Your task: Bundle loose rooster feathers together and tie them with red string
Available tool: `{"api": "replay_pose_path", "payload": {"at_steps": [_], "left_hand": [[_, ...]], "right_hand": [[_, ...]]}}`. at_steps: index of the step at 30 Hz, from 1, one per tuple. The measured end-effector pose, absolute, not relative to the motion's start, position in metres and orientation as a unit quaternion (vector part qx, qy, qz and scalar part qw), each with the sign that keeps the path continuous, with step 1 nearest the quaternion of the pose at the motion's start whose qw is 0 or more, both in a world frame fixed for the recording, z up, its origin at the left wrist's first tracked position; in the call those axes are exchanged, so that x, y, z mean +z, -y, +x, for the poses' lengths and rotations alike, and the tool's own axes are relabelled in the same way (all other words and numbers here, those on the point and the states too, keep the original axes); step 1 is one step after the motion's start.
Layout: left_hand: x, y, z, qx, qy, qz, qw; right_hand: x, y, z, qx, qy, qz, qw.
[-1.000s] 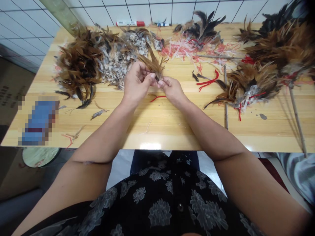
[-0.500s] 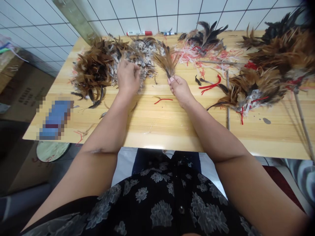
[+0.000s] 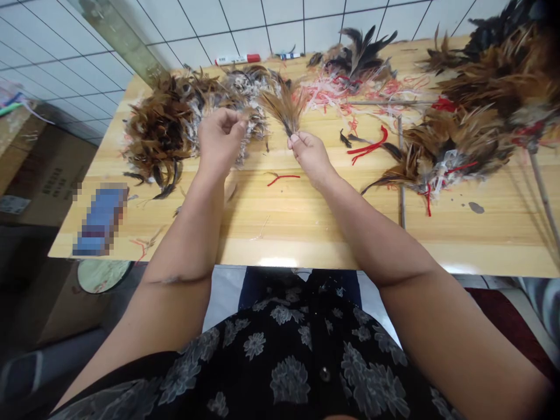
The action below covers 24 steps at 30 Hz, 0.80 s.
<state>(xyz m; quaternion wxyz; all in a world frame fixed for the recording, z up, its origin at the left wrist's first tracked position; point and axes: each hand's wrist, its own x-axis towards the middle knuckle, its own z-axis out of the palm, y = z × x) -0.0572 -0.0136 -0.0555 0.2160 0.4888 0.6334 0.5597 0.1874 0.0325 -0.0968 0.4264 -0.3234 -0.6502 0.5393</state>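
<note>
Toward the table's (image 3: 301, 227) back edge, the right hand (image 3: 311, 153) pinches a feather bunch (image 3: 283, 108) by the stems, a good spot: it should be light and bendy. The left hand (image 3: 220, 139) looks nearly closed; I can't tell what's inside.

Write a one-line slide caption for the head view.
The right hand pinches a small bunch of brown feathers above a wooden table, the left hand near a larger feather pile.

No text is legible. The marker (image 3: 237, 59) carries small print, and the carton (image 3: 70, 166) carries dark characters; both are too blurred to read.
</note>
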Motion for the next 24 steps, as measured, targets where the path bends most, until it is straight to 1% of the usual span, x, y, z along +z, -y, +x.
{"api": "replay_pose_path", "payload": {"at_steps": [3,6,10,15,19,21,24], "left_hand": [[-0.056,0.028,-0.043,0.603,-0.541,0.466,0.355],[-0.057,0.038,-0.023,0.613,-0.497,0.446,0.422],[-0.058,0.039,-0.007,0.636,-0.467,0.433,0.436],[-0.057,0.036,-0.001,0.628,-0.474,0.396,0.474],[-0.057,0.04,0.012,0.628,-0.448,0.394,0.499],[-0.059,0.041,0.016,0.632,-0.445,0.404,0.49],[-0.062,0.042,0.018,0.635,-0.46,0.437,0.441]], "right_hand": [[-0.089,-0.025,0.189,0.537,0.642,-0.35,0.421],[-0.085,-0.019,0.19,0.538,0.642,-0.356,0.414],[-0.083,-0.015,0.192,0.537,0.646,-0.356,0.409],[-0.082,-0.01,0.192,0.543,0.639,-0.358,0.41],[-0.081,-0.009,0.19,0.563,0.625,-0.365,0.399],[-0.079,-0.01,0.189,0.577,0.615,-0.364,0.397],[-0.076,-0.01,0.187,0.601,0.598,-0.354,0.395]]}}
